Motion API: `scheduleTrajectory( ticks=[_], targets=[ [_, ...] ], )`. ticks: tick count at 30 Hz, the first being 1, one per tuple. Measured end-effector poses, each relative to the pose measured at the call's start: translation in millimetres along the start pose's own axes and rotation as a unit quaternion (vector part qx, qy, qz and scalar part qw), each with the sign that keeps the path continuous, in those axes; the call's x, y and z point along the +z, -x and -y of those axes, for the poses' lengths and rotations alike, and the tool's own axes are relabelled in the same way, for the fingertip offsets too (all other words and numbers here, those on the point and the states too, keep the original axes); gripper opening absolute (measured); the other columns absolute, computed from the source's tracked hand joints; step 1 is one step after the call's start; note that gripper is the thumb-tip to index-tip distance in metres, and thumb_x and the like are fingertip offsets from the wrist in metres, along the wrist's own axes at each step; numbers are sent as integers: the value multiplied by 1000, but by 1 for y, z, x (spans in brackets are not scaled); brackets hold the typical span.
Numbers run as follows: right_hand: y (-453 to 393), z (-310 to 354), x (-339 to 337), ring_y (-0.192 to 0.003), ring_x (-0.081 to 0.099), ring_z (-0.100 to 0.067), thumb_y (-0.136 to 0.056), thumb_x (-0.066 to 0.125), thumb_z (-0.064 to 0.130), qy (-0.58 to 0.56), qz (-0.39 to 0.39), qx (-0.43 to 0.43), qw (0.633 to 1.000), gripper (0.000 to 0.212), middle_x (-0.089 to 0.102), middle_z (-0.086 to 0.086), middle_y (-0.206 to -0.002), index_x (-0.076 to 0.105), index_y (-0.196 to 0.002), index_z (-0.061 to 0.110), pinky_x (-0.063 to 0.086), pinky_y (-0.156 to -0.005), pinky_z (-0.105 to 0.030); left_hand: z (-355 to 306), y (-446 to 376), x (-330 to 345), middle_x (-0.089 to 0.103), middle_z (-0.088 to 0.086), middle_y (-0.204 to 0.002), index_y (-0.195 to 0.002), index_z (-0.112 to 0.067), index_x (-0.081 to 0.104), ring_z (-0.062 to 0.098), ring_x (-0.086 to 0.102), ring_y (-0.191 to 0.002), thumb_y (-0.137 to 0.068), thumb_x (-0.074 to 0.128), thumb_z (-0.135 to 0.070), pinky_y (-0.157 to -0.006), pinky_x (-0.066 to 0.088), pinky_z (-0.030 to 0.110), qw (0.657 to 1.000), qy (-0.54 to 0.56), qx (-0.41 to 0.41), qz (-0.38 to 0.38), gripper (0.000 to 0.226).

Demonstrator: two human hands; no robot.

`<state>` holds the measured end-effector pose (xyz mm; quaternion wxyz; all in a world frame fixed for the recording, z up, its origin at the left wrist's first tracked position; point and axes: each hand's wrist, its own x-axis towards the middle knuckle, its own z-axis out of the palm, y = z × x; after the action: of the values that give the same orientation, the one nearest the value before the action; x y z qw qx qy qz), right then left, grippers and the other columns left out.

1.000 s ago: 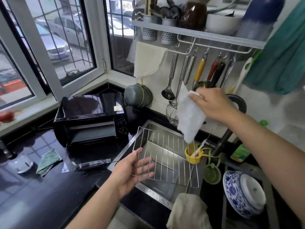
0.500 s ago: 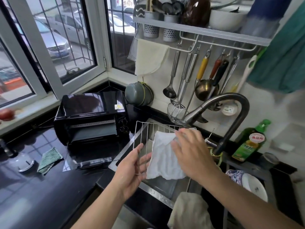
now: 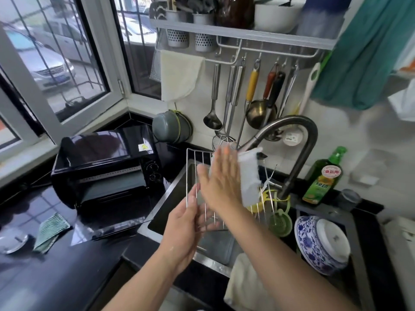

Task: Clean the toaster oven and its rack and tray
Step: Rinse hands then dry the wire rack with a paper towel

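While left hand [image 3: 187,223] grips the wire rack [image 3: 197,176] by its near-left edge, tilted up over the sink [image 3: 157,212], right hand [image 3: 221,182] is flat, fingers straight, pressing a white cloth [image 3: 249,176] against the rack's bars. Toaster oven [image 3: 105,167] sits on the black surface [image 3: 56,277] left of the sink, door down. Right hand blurred.

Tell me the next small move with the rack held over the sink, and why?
Probably draw the cloth back down along the wires toward the near edge. The left hand grips the rack tilted over the sink, and the right hand presses the cloth flat near its far end, so the nearer wires look unwiped in this stroke.
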<state>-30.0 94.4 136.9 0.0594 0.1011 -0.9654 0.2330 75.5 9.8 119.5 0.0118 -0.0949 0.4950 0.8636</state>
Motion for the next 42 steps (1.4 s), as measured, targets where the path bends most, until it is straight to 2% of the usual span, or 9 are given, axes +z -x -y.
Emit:
scheduleTrajectory(
  ticks=[6, 18, 26, 28, 30, 33, 36, 39, 42],
  targets=[
    [15, -35, 3, -153, 0, -25, -100, 7, 59, 46, 4, -58, 997, 60, -15, 1, -166, -3, -157, 40, 12, -123, -48, -2, 0, -13, 73, 21, -119, -151, -26, 46, 35, 72, -109, -97, 47, -43, -104, 50, 55, 999, 3, -21, -27, 56],
    [41, -47, -3, -150, -24, -20, -101, 3, 48, 73, 47, -138, 987, 63, -21, 0, -164, -6, -159, 26, 0, -125, -41, -18, -5, -13, 72, 24, -119, -142, -27, 53, 34, 72, -110, -110, 45, -35, -89, 62, 39, 991, 112, -25, -74, 34],
    [81, -77, 10, -135, 50, -18, -104, 43, 14, -114, -214, -162, 957, 33, 60, -9, -137, 61, -129, 1, 46, -107, -39, -15, -8, -9, 73, 22, -119, -148, -26, 49, 32, 72, -114, -109, 50, -30, -99, 58, 42, 982, 140, -42, -117, 39],
    [89, -64, -6, -106, 63, -14, -104, 40, 18, -339, -320, 16, 884, 31, 68, -6, -116, 63, -116, 1, 54, -89, -33, -17, -9, -8, 74, 21, -117, -141, -26, 54, 31, 72, -113, -109, 51, -30, -97, 59, 40, 978, 149, -38, -138, 33],
    [93, -58, -18, -83, 63, -15, -104, 40, 17, -576, -360, 212, 703, 22, 70, 2, -92, 61, -107, 14, 53, -67, -25, -21, -9, -8, 75, 20, -116, -135, -25, 58, 30, 73, -111, -109, 51, -30, -99, 58, 41, 972, 167, -29, -161, 28],
    [90, -62, -15, -90, 65, -23, -100, 47, 21, -801, -190, 290, 488, 17, 71, 2, -90, 64, -103, 21, 51, -68, -30, -17, -10, -7, 75, 18, -117, -136, -23, 57, 28, 74, -110, -110, 47, -32, -102, 53, 40, 971, 158, -19, -176, 29],
    [79, -44, -10, -98, 66, -29, -81, 65, 60, -761, -43, 313, 567, 49, 74, 4, -97, 66, -105, 17, 53, -83, -28, -4, -7, 6, 74, 4, -127, -142, -34, 52, 16, 67, -123, -113, 38, -29, -114, 41, 39, 986, 78, -14, -144, 33],
    [90, -3, -1, -117, 63, -35, -100, 50, 24, -806, 64, 301, 506, 32, 69, -19, -120, 64, -121, 4, 45, -105, -45, 7, -1, 26, 66, -10, -139, -135, -42, 56, 9, 60, -130, -103, 58, -32, -120, 37, 42, 994, 0, 10, -106, 33],
    [99, 14, 10, -101, 71, -31, -97, 59, 11, -739, 58, 284, 609, 14, 76, -12, -101, 66, -108, 8, 55, -84, -41, 19, -3, 24, 64, -14, -140, -139, -50, 54, 7, 61, -128, -109, 48, -39, -116, 42, 39, 988, -80, 26, -129, 33]
  ],
)
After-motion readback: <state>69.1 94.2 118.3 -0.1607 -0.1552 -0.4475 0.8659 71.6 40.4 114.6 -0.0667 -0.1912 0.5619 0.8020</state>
